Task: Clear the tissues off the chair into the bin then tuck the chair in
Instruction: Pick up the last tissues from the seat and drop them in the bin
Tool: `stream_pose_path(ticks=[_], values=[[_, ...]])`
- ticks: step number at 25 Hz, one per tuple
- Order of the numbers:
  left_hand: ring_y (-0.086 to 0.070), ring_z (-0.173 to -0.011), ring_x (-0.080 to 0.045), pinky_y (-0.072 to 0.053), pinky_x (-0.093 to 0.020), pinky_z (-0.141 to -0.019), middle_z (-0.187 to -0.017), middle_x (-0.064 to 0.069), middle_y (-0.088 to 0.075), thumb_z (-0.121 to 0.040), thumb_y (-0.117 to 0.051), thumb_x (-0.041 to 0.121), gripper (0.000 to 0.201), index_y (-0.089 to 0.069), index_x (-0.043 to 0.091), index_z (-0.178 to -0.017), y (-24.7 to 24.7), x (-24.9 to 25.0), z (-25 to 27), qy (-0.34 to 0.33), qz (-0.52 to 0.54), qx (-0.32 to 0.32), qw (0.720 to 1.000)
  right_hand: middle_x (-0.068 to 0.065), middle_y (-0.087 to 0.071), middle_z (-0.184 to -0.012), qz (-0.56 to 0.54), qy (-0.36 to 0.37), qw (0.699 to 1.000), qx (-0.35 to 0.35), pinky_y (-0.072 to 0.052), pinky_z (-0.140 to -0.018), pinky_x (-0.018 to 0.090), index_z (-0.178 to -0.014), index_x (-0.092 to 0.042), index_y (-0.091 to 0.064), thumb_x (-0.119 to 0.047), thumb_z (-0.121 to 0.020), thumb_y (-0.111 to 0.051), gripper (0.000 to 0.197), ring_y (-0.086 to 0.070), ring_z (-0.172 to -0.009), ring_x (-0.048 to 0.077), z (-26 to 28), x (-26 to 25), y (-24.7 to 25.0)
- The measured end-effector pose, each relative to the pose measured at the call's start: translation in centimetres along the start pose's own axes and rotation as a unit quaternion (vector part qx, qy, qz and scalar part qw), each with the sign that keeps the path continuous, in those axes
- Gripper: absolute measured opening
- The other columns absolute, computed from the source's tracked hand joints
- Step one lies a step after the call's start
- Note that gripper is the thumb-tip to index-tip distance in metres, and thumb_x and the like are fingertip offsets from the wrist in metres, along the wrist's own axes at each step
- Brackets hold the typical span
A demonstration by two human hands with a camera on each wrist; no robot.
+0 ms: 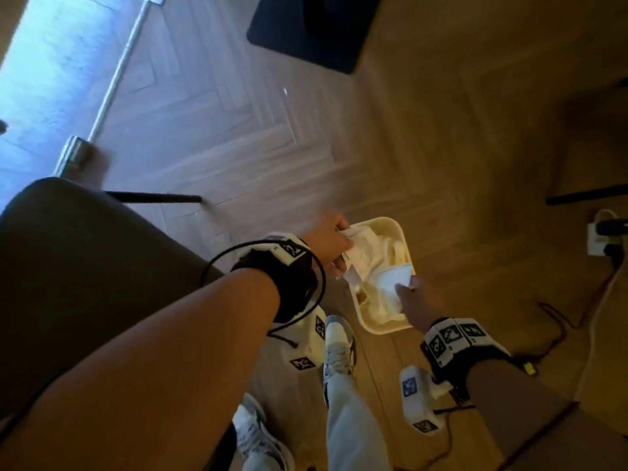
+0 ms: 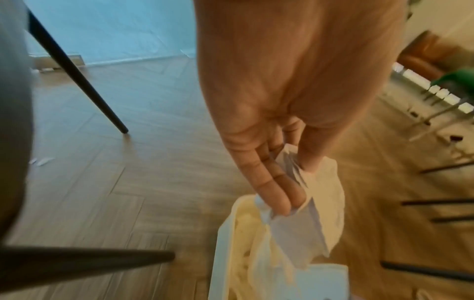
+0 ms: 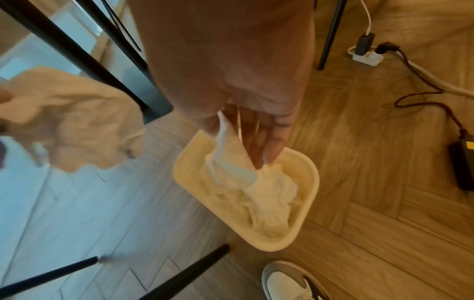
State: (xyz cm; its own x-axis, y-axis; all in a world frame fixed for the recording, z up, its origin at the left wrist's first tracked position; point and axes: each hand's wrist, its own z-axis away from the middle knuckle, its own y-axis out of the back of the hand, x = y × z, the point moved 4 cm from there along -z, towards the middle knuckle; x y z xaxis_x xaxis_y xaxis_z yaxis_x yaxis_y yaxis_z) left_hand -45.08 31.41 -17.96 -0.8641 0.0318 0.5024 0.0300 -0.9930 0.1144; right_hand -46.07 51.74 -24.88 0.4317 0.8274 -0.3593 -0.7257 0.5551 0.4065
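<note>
A cream bin (image 1: pixel 384 329) stands on the wood floor, with crumpled white tissues inside it. Just over its left rim, my left hand (image 1: pixel 339 246) pinches a crumpled tissue (image 1: pixel 353 256) between thumb and fingers; the left wrist view shows this tissue (image 2: pixel 325 203) hanging from the hand (image 2: pixel 295 192) above the bin (image 2: pixel 225 243). Over the bin's right side, my right hand (image 1: pixel 406 287) pinches another tissue (image 1: pixel 390 280). In the right wrist view that tissue (image 3: pixel 231 162) trails from the hand (image 3: pixel 246 154) down into the bin (image 3: pixel 307 203). The dark chair seat (image 1: pixel 68 266) is at the left.
Black chair legs (image 1: pixel 153 197) stand beside the bin. A power strip (image 1: pixel 599 239) with cables and a black adapter (image 3: pixel 461 166) lie on the floor to the right. My shoes (image 1: pixel 338 338) are just in front of the bin. A black mat (image 1: pixel 306 28) lies farther off.
</note>
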Motion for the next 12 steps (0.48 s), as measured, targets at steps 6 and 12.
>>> stream_pose_path(ticks=[6,12], values=[[-0.070,-0.073,-0.033,-0.060,-0.049,-0.067,-0.090,-0.018,-0.065,-0.087,-0.051,0.006,0.014,-0.048,0.018,-0.095,-7.0,-3.8,-9.9,0.031,-0.164,0.031,0.985,0.018,-0.050,-0.137,-0.060,-0.013,0.998,-0.004,-0.043,-0.097,0.042,-0.139,-0.009,-0.040,-0.025,-0.093,-0.052,0.050,-0.049,-0.123,0.034,-3.1,5.5,-0.2],[-0.064,-0.092,-0.037,-0.056,-0.044,-0.073,-0.105,-0.019,-0.063,-0.083,-0.054,0.003,0.044,-0.042,0.012,-0.124,-10.0,-6.1,-15.6,0.012,-0.340,0.087,0.936,0.002,-0.058,-0.104,-0.104,-0.011,0.994,-0.009,-0.043,-0.078,0.037,-0.114,-0.015,-0.059,-0.026,-0.094,-0.051,0.025,-0.056,-0.095,0.023,-2.6,8.6,0.7]])
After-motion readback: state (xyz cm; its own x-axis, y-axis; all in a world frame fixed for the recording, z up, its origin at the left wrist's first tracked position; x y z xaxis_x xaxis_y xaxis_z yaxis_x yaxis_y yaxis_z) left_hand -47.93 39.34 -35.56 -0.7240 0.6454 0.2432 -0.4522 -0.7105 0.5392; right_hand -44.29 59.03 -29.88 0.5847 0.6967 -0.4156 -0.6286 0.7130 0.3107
